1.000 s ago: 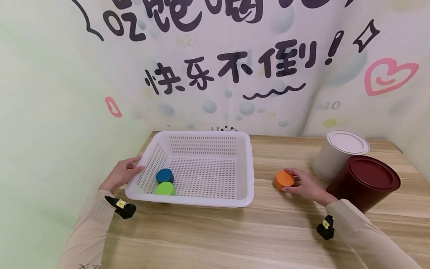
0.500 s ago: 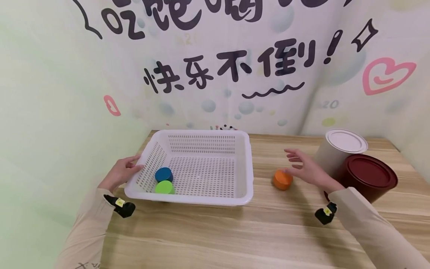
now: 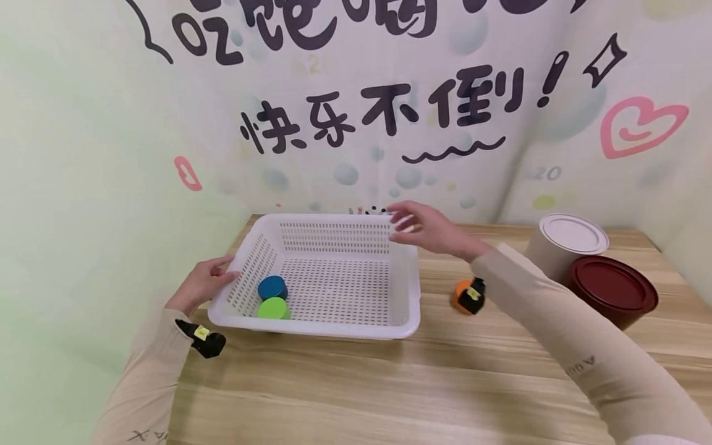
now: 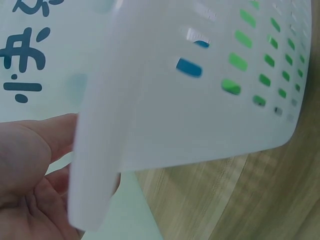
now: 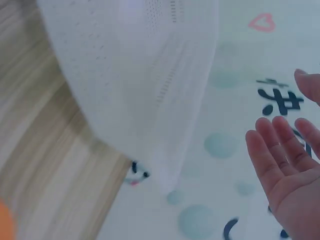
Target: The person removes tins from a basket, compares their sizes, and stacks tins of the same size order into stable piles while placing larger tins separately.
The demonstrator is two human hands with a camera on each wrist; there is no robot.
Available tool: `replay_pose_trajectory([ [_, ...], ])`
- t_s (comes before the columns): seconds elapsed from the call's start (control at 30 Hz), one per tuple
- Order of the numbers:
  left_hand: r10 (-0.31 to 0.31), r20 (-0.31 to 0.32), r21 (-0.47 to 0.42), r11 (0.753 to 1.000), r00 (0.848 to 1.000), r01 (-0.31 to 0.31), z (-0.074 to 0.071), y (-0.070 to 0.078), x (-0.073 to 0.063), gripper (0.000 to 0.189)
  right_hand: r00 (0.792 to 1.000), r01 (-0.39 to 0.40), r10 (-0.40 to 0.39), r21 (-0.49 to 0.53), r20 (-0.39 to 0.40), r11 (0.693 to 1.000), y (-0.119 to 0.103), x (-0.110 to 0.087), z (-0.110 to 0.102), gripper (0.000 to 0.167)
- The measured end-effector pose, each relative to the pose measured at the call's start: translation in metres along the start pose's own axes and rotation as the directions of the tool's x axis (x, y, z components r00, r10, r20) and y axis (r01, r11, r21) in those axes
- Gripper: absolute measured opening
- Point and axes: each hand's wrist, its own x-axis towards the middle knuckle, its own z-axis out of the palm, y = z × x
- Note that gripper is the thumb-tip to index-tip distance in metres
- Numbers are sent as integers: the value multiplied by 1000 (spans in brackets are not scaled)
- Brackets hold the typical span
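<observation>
A white plastic basket [image 3: 339, 330] with slotted walls stands on the wooden table. My left hand [image 3: 201, 284] grips its left rim; in the left wrist view the fingers [image 4: 55, 190] bend round that rim. Inside, at the left, a blue round block [image 3: 272, 288] lies beside a light green round block [image 3: 274, 308]. My right hand [image 3: 425, 230] is over the basket's far right corner, fingers spread and holding nothing. Behind the right wrist, an orange round block [image 3: 459, 289] sits on the table, partly hidden by the black wrist camera [image 3: 473, 298].
Two large cans stand at the right, a white can [image 3: 567, 238] and a dark red can [image 3: 614, 290], the right sleeve [image 3: 578, 346] crossing in front of them. A printed cloth wall [image 3: 345, 142] rises right behind the table [image 3: 345, 389].
My right hand let go of the orange block, rose, and moved left to the basket's far right corner. The left hand stayed on the rim.
</observation>
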Motion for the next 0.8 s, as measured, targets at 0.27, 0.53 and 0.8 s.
replay_pose_trajectory([
  [0.27, -10, 1, -1, 1000, 1000, 10, 0, 1, -2, 59, 984, 127, -120, -46, 129, 991, -23, 53, 43, 42],
  [0.53, -11, -18, 2, 1000, 1000, 11, -3, 1, 1, 58, 969, 156, -166, 71, 184, 985, -27, 88, 96, 41],
  [0.8, -8, -15, -20, 1000, 1000, 8, 0, 0, 1, 57, 954, 139, -156, 83, 255, 987, -16, 100, 149, 36],
])
